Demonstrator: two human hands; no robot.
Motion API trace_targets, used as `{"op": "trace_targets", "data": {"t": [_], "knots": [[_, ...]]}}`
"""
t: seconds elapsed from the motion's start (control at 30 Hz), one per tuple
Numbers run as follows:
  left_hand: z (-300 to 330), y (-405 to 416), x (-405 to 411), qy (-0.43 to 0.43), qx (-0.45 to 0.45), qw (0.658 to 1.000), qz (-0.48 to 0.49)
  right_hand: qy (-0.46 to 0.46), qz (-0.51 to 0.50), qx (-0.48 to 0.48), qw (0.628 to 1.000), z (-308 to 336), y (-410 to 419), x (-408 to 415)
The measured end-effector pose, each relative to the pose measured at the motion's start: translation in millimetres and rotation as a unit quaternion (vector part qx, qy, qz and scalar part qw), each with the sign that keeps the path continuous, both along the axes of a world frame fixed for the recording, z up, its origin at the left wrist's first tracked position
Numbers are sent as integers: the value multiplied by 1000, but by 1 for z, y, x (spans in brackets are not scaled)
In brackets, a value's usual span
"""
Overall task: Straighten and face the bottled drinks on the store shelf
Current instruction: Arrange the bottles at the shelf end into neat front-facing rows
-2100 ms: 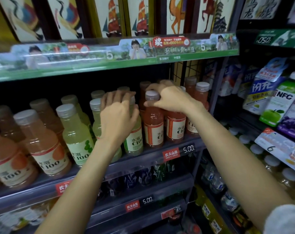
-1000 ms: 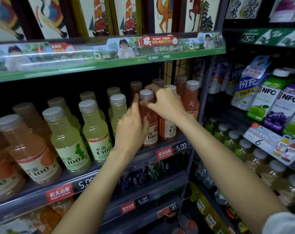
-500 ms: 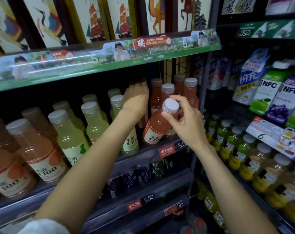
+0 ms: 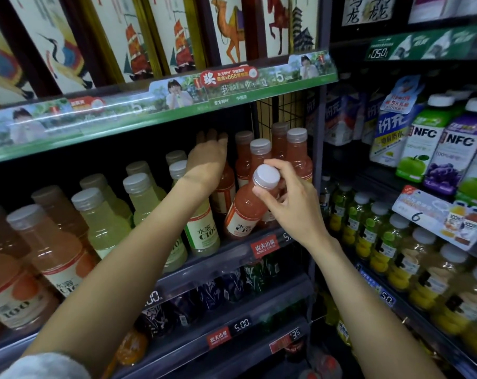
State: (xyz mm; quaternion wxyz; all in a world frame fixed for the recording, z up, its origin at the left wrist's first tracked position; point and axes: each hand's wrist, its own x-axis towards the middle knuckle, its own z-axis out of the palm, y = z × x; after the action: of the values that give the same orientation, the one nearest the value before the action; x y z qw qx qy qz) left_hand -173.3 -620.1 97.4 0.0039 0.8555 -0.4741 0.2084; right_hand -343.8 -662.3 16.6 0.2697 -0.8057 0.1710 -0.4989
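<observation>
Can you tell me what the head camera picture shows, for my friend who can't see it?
The right hand grips a pink-orange plastic drink bottle with a white cap, tipped forward at the store shelf's edge. The left hand reaches behind it among more pink bottles; pale yellow-green bottles stand leftward.

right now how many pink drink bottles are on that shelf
6 pink bottles: the tilted bottle in the right hand's grip, one below the left hand, one behind the tilted bottle, one further back, two at the shelf's right end. More may be hidden.
</observation>
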Motion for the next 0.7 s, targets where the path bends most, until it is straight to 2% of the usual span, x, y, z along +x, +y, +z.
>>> {"op": "trace_targets", "data": {"t": [0.4,0.7], "knots": [[14,2,4,95,-18,994,-50,-13,17,2,1000,-1,-5,4],[17,2,17,124,-5,990,-68,-13,16,2,1000,-1,-8,6]]}}
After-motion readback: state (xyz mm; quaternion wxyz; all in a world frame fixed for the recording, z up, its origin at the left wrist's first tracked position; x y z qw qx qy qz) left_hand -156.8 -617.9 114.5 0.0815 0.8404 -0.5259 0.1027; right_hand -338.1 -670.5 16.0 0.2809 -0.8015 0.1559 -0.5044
